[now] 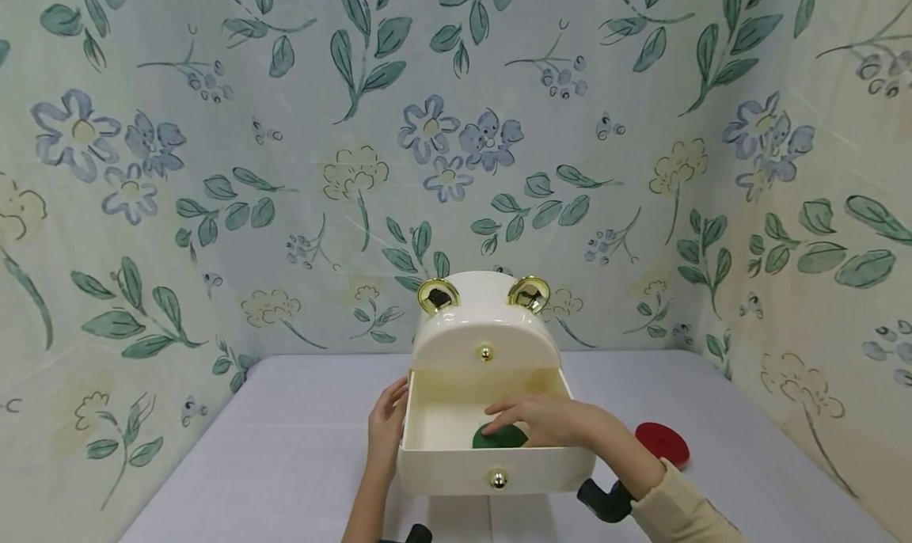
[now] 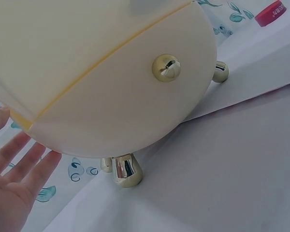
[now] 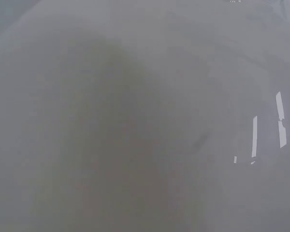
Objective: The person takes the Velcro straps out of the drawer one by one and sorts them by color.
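A glossy cream cabinet (image 1: 492, 333) with two gold-rimmed round ears stands on the table, its lower drawer (image 1: 449, 472) pulled out. My right hand (image 1: 552, 420) reaches over the drawer's right side, its fingers on a green disc (image 1: 499, 438) inside. The front wall hides the disc's lower part, and the thumb is hard to make out. My left hand (image 1: 387, 420) rests against the drawer's left side. In the left wrist view the fingers of that left hand (image 2: 12, 174) are nearly straight, tips at the drawer's edge. A blurred pale surface fills the right wrist view.
A red disc (image 1: 663, 445) lies on the white tabletop (image 1: 306, 424), right of the cabinet. Gold knobs mark the upper front (image 1: 486, 354) and the drawer (image 1: 498, 479). Short gold feet (image 2: 127, 171) hold the cabinet up. Flowered cloth (image 1: 285, 171) surrounds the table.
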`<action>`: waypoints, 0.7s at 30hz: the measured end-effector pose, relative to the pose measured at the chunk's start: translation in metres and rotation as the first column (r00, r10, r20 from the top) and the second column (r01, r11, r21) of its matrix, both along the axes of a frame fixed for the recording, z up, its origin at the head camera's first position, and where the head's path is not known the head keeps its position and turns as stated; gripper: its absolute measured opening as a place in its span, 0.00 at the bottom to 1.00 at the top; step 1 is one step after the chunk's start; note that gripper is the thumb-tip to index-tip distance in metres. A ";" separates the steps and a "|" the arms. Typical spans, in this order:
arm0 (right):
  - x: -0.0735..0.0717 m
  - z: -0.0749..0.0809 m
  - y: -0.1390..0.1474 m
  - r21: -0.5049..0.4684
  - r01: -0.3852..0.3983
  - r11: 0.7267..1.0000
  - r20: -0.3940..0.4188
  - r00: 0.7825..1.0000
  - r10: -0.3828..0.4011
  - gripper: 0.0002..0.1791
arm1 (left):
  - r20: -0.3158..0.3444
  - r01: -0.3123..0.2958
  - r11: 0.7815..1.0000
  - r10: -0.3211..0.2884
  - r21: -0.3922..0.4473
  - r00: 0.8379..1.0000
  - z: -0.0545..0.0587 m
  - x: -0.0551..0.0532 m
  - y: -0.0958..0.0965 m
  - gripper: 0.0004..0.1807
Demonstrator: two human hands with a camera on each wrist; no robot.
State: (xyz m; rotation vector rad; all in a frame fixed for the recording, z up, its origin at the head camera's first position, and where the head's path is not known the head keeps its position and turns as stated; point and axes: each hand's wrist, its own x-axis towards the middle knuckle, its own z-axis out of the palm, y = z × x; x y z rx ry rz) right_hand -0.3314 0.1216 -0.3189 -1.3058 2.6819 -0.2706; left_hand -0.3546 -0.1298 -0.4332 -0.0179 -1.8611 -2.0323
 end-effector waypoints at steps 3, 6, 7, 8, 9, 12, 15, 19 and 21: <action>-0.001 0.000 0.000 0.004 -0.023 1.000 -0.024 0.999 0.023 0.23 | 0.002 0.002 1.000 -0.002 -0.003 1.000 0.000 0.000 0.000 0.22; -0.001 -0.002 -0.001 -0.016 -0.070 0.997 -0.007 0.998 0.070 0.22 | 0.005 0.009 1.000 -0.009 -0.005 1.000 -0.001 0.001 0.000 0.23; -0.001 -0.002 -0.001 -0.022 -0.081 0.996 0.003 0.997 0.081 0.21 | 0.009 0.012 1.000 -0.012 -0.003 1.000 -0.001 0.001 0.000 0.23; -0.001 -0.002 -0.001 -0.030 -0.089 0.996 0.019 0.996 0.090 0.21 | 0.010 0.013 1.000 -0.012 -0.004 1.000 -0.001 0.002 0.000 0.23; 0.000 -0.002 -0.001 -0.038 -0.095 0.995 0.036 0.995 0.096 0.21 | 0.014 0.014 1.000 -0.014 -0.001 1.000 -0.001 0.002 0.000 0.23; 0.002 -0.002 -0.001 -0.049 -0.075 0.996 0.081 0.994 0.079 0.22 | 0.017 0.015 1.000 -0.015 0.001 1.000 -0.001 0.003 0.000 0.23; 0.003 -0.001 -0.002 -0.057 -0.061 0.997 0.108 0.992 0.067 0.23 | 0.018 0.016 1.000 -0.016 0.008 1.000 -0.001 0.003 0.001 0.22; 0.003 0.000 -0.001 -0.062 -0.078 0.995 0.099 0.992 0.084 0.23 | 0.007 0.022 1.000 -0.022 0.019 1.000 0.000 0.002 0.000 0.23; 0.002 -0.001 -0.001 -0.061 -0.091 0.994 0.089 0.991 0.096 0.23 | 0.006 0.027 0.999 -0.027 0.021 1.000 0.000 0.001 -0.001 0.23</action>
